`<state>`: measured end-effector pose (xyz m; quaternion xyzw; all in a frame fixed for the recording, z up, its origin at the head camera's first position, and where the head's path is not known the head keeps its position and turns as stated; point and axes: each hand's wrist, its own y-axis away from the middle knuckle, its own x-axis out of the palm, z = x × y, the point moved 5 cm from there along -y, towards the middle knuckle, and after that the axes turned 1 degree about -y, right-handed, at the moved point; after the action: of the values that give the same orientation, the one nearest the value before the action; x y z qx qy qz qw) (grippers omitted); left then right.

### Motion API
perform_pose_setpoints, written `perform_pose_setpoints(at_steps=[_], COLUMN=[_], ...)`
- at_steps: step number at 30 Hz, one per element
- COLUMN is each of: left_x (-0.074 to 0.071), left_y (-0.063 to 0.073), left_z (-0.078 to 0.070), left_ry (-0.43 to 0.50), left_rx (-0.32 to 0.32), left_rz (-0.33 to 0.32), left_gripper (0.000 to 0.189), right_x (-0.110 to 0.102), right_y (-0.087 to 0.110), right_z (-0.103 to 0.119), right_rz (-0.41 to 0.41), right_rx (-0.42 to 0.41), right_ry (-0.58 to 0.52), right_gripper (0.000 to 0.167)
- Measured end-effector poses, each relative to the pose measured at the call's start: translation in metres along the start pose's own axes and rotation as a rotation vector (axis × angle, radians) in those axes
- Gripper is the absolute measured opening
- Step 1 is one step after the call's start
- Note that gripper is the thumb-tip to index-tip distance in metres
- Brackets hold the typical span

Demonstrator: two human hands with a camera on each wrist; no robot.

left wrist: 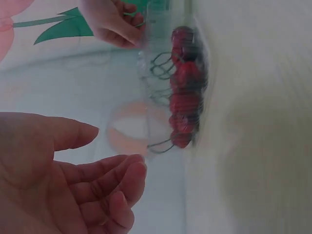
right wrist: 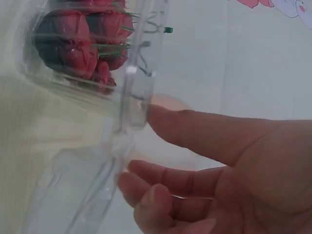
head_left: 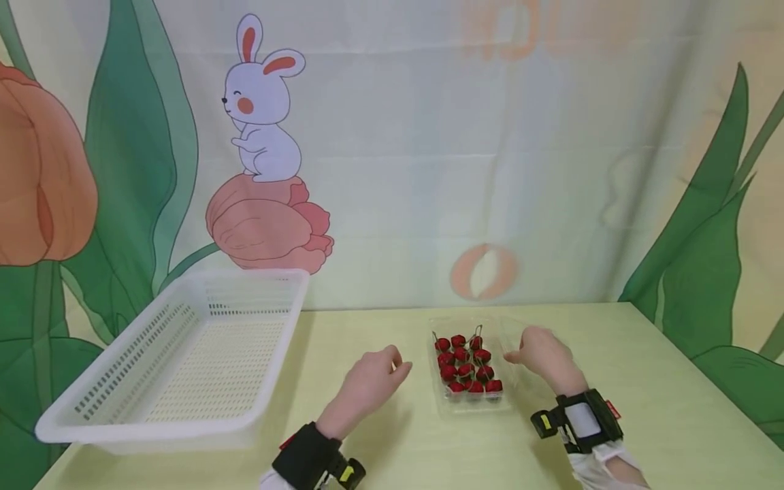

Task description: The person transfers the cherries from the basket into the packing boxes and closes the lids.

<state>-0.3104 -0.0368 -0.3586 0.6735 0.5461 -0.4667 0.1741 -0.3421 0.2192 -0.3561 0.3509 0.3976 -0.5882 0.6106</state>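
Observation:
Several red cherries (head_left: 465, 371) with green stems lie in rows in a clear plastic box (head_left: 471, 406). The box's clear lid (right wrist: 63, 190) is folded out to the right side. My right hand (head_left: 548, 357) is at the box's right edge. In the right wrist view its thumb tip is at the rim and the other fingers are loosely bent beside the lid; whether they touch is hard to tell. My left hand (head_left: 370, 378) hovers left of the box, apart from it. Its fingers are loosely curled with nothing in them.
A large white perforated basket (head_left: 257, 401) stands on the left of the pale yellow table (head_left: 649, 408). Behind the table hangs a cloth (head_left: 398, 170) printed with a rabbit, tulips and leaves. Each wrist wears a black strap with a small camera.

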Motion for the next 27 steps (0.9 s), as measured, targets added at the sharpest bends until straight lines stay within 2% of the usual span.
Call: perform_pose_setpoints(at_steps=[3, 7, 11, 17, 20, 23, 27], left_x=[0.022, 0.036, 0.043, 0.051, 0.053, 0.054, 0.052], left_y=[-0.008, -0.013, -0.015, -0.021, -0.024, -0.026, -0.028], left_z=[-0.001, -0.003, 0.001, 0.016, 0.024, 0.033, 0.04], left_ry=[0.065, 0.144, 0.228, 0.355, 0.421, 0.537, 0.686], left_rx=[-0.042, -0.089, -0.136, -0.198, -0.232, -0.277, -0.316], left_rz=[0.059, 0.072, 0.081, 0.05, 0.032, 0.035, 0.053], left_gripper=[0.021, 0.024, 0.025, 0.024, 0.021, 0.014, 0.012], right_x=[0.004, 0.01, 0.015, 0.021, 0.025, 0.026, 0.02], right_y=[-0.001, -0.003, -0.006, -0.008, -0.009, -0.009, -0.008], right_z=[-0.001, 0.002, 0.007, 0.014, 0.018, 0.022, 0.03], right_rz=[0.045, 0.066, 0.041, -0.016, -0.034, -0.063, -0.152], right_rx=[-0.008, -0.048, -0.076, -0.104, -0.101, -0.109, -0.145], right_ry=[0.015, 0.008, -0.009, -0.008, -0.014, -0.044, -0.057], right_gripper=[0.046, 0.045, 0.043, 0.023, 0.025, 0.028, 0.022])
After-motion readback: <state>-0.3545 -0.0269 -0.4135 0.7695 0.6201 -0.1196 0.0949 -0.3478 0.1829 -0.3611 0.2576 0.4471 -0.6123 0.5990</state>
